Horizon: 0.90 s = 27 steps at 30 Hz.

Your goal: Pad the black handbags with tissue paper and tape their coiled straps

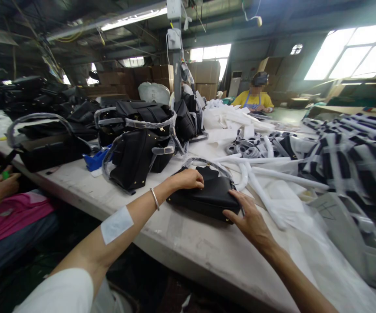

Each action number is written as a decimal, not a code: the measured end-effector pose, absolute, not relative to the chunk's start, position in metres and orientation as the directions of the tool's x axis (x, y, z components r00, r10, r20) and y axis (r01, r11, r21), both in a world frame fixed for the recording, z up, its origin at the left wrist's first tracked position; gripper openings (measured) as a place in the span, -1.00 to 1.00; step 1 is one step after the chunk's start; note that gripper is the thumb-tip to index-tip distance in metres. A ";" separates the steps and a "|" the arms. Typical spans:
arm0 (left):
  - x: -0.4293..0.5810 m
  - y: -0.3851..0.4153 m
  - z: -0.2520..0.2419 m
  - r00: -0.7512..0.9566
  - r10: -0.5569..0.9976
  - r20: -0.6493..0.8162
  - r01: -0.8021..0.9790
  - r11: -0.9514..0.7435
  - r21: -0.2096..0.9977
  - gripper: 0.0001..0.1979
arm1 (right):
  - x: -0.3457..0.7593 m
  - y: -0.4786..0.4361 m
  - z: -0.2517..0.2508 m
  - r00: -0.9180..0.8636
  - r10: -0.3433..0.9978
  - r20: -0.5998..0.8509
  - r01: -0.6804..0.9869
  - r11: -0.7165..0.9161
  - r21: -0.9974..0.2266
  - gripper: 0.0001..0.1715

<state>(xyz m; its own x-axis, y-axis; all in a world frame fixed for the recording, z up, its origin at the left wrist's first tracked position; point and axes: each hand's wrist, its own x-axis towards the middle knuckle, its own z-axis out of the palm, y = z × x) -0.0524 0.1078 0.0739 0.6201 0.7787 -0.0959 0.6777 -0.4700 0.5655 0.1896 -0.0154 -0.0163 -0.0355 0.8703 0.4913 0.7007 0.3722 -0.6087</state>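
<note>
A black handbag [209, 198] lies on its side on the pale worktable, with small metal studs along the edge facing me. Its handle [191, 161], wrapped in clear plastic, loops out at the far side. My left hand [189, 179] rests over the bag's left part, fingers curled closed; whatever they pinch is hidden. At the right end, my right hand [246, 213] grips the bag's corner, thumb on the near edge and fingers on top.
More black handbags [131, 158] with wrapped handles stand to the left. White foam tubes [266, 195] and plastic sheets cover the right, beside a grey bin [347, 234]. A co-worker's hand [2, 187] is at far left; a person in yellow [255, 100] sits across.
</note>
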 end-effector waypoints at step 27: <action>-0.090 0.100 0.045 0.739 0.506 -0.444 0.394 0.209 0.895 -0.64 | 0.181 -0.078 -0.017 -0.204 0.848 0.489 0.784 0.441 -0.437 -0.46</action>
